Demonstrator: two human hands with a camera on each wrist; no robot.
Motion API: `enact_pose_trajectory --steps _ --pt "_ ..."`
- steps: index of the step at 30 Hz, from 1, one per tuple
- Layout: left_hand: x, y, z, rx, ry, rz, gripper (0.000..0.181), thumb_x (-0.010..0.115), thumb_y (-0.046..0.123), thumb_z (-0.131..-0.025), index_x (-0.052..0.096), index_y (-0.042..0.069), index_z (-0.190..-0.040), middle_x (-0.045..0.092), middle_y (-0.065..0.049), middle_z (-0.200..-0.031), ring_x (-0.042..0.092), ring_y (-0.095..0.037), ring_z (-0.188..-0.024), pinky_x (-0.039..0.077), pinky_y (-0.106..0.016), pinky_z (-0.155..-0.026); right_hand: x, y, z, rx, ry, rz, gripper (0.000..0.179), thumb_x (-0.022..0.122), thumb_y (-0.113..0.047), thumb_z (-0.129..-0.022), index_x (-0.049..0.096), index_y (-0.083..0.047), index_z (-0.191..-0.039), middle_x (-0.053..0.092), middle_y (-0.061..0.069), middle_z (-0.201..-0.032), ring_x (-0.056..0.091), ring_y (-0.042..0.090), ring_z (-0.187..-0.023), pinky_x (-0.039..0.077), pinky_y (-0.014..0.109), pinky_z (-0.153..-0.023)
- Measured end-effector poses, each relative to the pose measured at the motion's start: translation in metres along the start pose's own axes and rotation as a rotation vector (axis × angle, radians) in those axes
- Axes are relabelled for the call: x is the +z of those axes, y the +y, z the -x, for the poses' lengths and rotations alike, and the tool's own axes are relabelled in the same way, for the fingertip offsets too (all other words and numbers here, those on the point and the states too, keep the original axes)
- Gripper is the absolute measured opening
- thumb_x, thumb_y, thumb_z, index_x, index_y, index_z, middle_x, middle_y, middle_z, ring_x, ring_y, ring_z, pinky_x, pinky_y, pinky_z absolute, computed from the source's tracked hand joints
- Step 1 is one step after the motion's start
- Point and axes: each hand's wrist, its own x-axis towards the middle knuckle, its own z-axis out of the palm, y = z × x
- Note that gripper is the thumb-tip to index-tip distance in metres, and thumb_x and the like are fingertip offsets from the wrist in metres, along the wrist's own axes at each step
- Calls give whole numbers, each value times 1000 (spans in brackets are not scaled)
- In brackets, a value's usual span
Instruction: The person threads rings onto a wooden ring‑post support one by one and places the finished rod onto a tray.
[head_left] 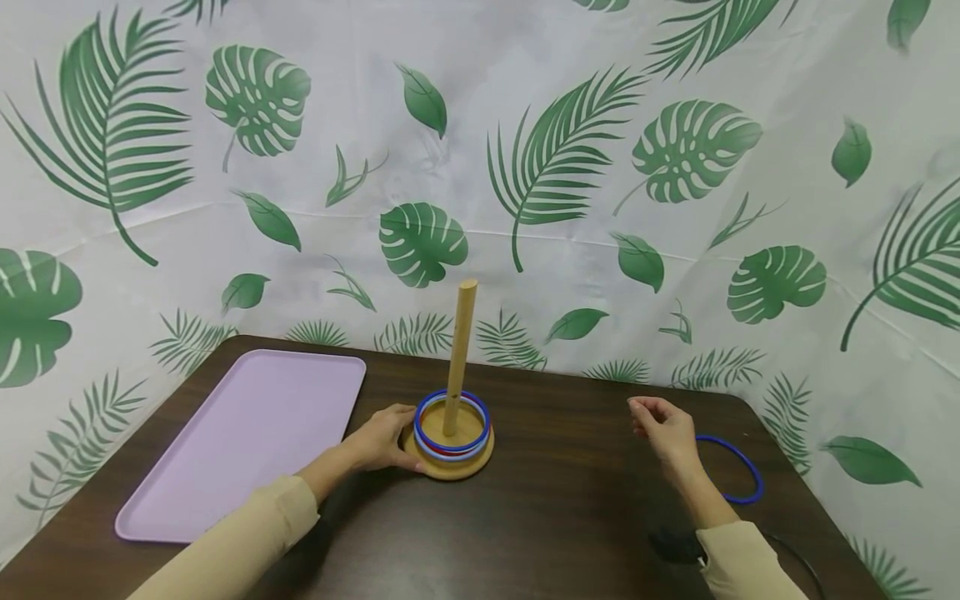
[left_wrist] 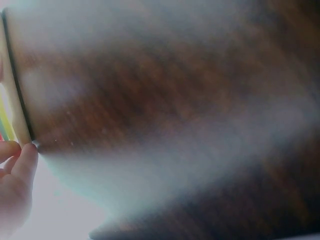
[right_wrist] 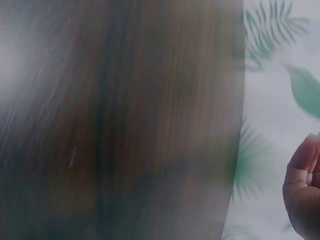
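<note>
Here we are at the desk point(head_left: 555, 508), with the wooden stand point(head_left: 460, 358) near the middle, its post rising upright and tilting only slightly in our view. Over on the left, our left hand point(head_left: 384, 437) has its grip on the stand's round base point(head_left: 468, 472), thumb along the near side and fingers round the outer edge; the left wrist view catches those fingertips against a pale rim. Stacked around the post we see a dark blue ring point(head_left: 489, 418) on top, a light blue ring point(head_left: 450, 457) lower down, and a sliver of red ring between. Now look right: our right hand point(head_left: 667, 429) hangs over the far right of the desk, fingers curled in toward the thumb, that grip closed on itself and well apart from the stand. Just beyond its wrist lies another blue ring point(head_left: 750, 467), flat on the desk, part of it hidden behind the forearm. A lilac tray point(head_left: 262, 433) stretches out at our left, beside the left sleeve point(head_left: 232, 542), and a dark cable point(head_left: 798, 558) curves past the right sleeve point(head_left: 746, 562). Behind everything hangs a white backdrop point(head_left: 465, 167) with green leaves.
</note>
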Motion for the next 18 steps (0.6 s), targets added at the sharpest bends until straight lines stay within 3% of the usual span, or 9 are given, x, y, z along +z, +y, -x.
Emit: enact_pose_trajectory --steps 7,18 --pt "-1 0 0 14 3 -12 87 86 35 -62 51 -15 -124 53 -30 -125 51 -43 -116 41 -52 -98 -46 23 8 -16 25 67 41 61 -24 -91 58 13 -110 60 -18 -71 60 1 -66 54 19 -63" --pt "0 0 0 1 4 2 86 86 35 -62 52 -14 -124 53 -30 -126 51 -43 -117 41 -51 -99 -109 49 27 4 -51 161 38 63 -22 -90 60 12 -108 61 -27 -80 63 -1 -73 54 18 -65"
